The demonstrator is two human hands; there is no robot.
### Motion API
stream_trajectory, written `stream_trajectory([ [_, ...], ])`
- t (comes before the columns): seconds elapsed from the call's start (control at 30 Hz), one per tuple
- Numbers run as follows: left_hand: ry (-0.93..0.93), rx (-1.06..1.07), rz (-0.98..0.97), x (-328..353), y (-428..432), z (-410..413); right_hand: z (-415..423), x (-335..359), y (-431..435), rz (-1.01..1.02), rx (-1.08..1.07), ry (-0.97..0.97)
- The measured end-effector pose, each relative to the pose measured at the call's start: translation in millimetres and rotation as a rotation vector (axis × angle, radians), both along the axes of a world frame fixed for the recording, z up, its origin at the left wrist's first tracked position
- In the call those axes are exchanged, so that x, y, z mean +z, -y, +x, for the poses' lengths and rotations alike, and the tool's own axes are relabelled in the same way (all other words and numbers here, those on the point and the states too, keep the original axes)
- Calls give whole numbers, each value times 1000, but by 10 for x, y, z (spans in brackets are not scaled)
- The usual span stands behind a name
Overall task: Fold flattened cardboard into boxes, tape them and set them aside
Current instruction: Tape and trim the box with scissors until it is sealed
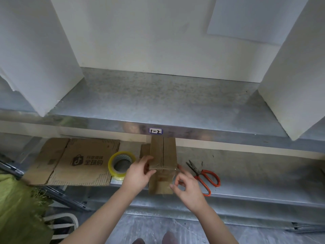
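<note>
Gripping the box (pixel 163 155) on its roll-side edge, the left hand (pixel 140 171) steadies it. It lies just right of the tape roll (pixel 121 163), long axis pointing away. The right hand (pixel 186 186) curls at the box's far side from the roll; I cannot tell whether it pinches anything.

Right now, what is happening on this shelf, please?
A person is taping a small cardboard box on the lower metal shelf. The left hand holds the box's left edge; the right hand is at its right edge, and whether it pinches tape is unclear. The tape roll, flattened cardboard and red scissors lie beside.
</note>
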State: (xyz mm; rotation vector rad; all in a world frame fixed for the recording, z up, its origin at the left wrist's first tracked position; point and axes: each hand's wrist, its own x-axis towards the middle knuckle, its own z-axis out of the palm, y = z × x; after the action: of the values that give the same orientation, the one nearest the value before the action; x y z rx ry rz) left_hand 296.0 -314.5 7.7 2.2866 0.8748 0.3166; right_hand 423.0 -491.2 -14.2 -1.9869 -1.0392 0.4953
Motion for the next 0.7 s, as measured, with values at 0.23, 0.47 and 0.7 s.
stream_trajectory([
  [0.23, -2, -101, 210, -108, -17, 24, -42, -13, -10, -35, 22, -67],
  [0.47, -2, -194, -11, -43, -129, -42, -24, 65, 116, -20, -86, 100],
  [0.7, 14, -176, 72, -49, -152, 43, -143, 94, 35, 38, -94, -85],
])
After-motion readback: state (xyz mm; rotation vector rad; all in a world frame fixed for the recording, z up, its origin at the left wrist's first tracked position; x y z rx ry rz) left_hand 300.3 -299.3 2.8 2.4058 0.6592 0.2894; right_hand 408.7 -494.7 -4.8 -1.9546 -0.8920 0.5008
